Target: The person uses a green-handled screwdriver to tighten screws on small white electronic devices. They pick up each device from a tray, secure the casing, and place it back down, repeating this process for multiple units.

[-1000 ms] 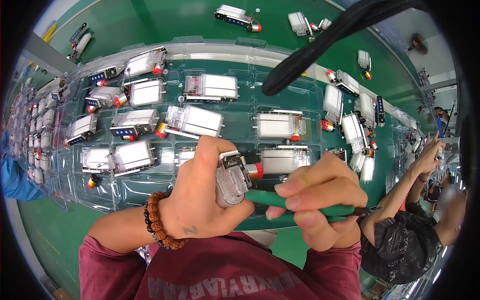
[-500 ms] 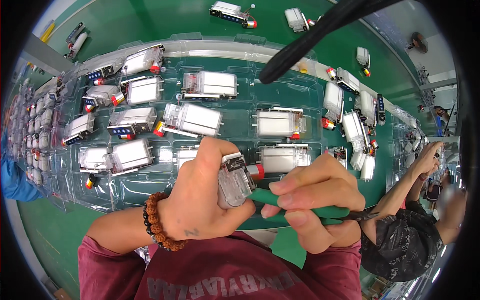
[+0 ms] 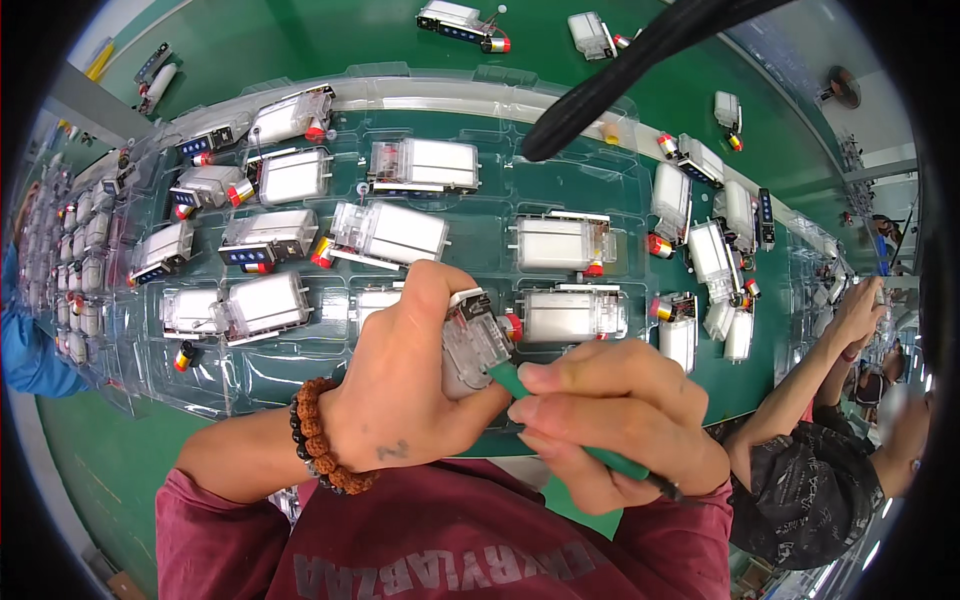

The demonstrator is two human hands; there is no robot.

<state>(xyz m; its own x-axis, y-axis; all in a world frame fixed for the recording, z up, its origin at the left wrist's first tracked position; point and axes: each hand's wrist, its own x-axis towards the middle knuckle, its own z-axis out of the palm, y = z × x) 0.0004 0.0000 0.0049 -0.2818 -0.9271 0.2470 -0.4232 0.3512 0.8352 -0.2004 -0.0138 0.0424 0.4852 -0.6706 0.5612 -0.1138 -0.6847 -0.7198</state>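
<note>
In my left hand [image 3: 400, 375] is a small clear-plastic device assembly [image 3: 474, 345] with a dark circuit strip; a red-and-silver cylinder shows beside its far right side. My fingers wrap round it, hiding its left part. My right hand [image 3: 625, 415] closes on green-handled pliers [image 3: 508, 378], turned back to front. A green handle end touches the assembly's clear plastic near its right edge. The dark tip of the pliers [image 3: 664, 487] pokes out behind my right hand, near the wrist.
Under and beyond my hands lies a clear plastic tray [image 3: 480, 200] holding several white-and-clear assemblies [image 3: 555, 243]. More assemblies [image 3: 712, 255] lie on the green table at right. A black rod [image 3: 620, 85] slants in overhead. A co-worker [image 3: 810, 480] is at the right, and a blue sleeve [image 3: 35, 350] at far left.
My right hand has turned and moved slightly left, bringing the green handle end against the assembly's near right edge. My left hand keeps hold of the assembly, shifted slightly.
</note>
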